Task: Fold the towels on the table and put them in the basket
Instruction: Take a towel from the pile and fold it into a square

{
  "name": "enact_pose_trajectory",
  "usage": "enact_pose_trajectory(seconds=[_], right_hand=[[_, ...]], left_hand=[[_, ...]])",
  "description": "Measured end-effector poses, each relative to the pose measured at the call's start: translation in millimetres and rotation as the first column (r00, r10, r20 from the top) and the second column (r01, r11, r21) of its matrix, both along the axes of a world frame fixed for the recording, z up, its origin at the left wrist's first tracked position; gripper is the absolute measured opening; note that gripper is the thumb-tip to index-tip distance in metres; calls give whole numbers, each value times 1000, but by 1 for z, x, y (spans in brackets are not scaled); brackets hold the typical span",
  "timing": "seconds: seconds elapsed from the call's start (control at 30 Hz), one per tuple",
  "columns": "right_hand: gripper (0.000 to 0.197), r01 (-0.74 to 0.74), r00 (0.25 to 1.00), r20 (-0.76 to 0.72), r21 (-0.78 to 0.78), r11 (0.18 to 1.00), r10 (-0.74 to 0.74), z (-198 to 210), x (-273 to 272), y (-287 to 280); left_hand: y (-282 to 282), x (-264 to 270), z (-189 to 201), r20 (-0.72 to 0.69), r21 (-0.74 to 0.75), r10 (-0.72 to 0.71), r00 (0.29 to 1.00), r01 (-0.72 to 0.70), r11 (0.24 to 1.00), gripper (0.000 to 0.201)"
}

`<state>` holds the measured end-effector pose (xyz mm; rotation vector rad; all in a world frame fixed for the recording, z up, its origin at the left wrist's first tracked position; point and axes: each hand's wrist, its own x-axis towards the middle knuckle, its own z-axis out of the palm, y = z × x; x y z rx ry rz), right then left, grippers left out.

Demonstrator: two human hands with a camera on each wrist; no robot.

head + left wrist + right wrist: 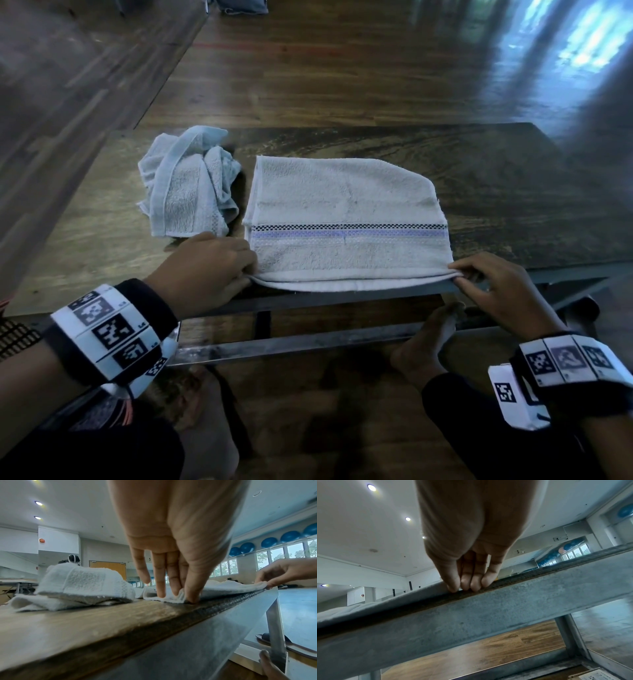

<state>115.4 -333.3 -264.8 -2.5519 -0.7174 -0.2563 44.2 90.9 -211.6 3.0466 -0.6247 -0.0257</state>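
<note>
Towel (346, 212) | near corners pinched: left hand (205, 270), right hand (496, 291)

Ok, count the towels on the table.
2. The striped towel lies flat at the near edge, pinched by the left hand and right hand; the crumpled towel sits to its left.

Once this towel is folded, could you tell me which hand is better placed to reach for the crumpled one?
The left hand. It pinches the flat towel's near-left corner, just beside the crumpled towel. The right hand holds the opposite corner, with the whole flat towel between.
</note>
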Motion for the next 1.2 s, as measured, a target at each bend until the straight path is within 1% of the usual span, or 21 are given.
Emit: enact_pose_trajectory(seconds=[0.1, 0.2, 0.27, 0.4, 0.47, 0.63, 0.8, 0.9, 0.93, 1.0, 1.03, 1.1, 1.2], right_hand=[[30, -3, 1000, -16, 16, 1000, 3, 0, -2, 2], [30, 15, 1000, -27, 47, 999, -14, 1, -5, 4], [30, 37, 999, -29, 49, 998, -35, 3, -8, 7], [28, 70, 998, -11, 58, 996, -70, 6, -12, 16], [28, 67, 998, -10, 55, 996, -67, 5, -10, 18], [29, 37, 999, 11, 77, 996, -38, -3, -4, 7], [33, 26, 999, 36, 75, 997, -29, -7, -2, 1], [33, 51, 998, 21, 60, 997, -52, -8, -3, 3], [33, 58, 998, 15, 55, 997, -59, -8, -4, 4], [33, 69, 998, 11, 58, 996, -69, -8, -4, 4], [32, 71, 997, 11, 61, 996, -72, -7, -4, 5], [32, 69, 998, 7, 60, 996, -69, -6, -4, 5], [32, 56, 998, 6, 57, 997, -57, -4, -4, 6]], left_hand=[[-5, -1, 2, 26, 53, 23, 999, -24, 998, 9], [-8, -2, 2, 25, 57, 38, 999, -39, 998, 9], [-8, -3, 1, 4, 24, 40, 999, -41, 999, 9], [-7, -8, 0, -1, -69, 12, 1000, -12, 998, 17], [-7, -8, -2, -4, -97, 3, 1000, -3, 995, 18], [-3, -4, -2, -35, -183, 42, 999, -47, 982, 22], [3, -6, 0, 96, -182, -34, 995, 51, 982, 18], [3, -9, -2, 178, -128, -98, 979, 122, 984, 13], [2, -10, -4, 181, -108, -109, 977, 129, 986, 18], [2, -11, -9, 139, -93, -109, 984, 123, 988, 39], [3, -10, -12, 125, -91, -98, 987, 110, 990, 44], [6, -8, -17, 85, -106, -69, 994, 78, 991, 43], [12, -4, -22, 57, -174, -73, 996, 82, 981, 31]])
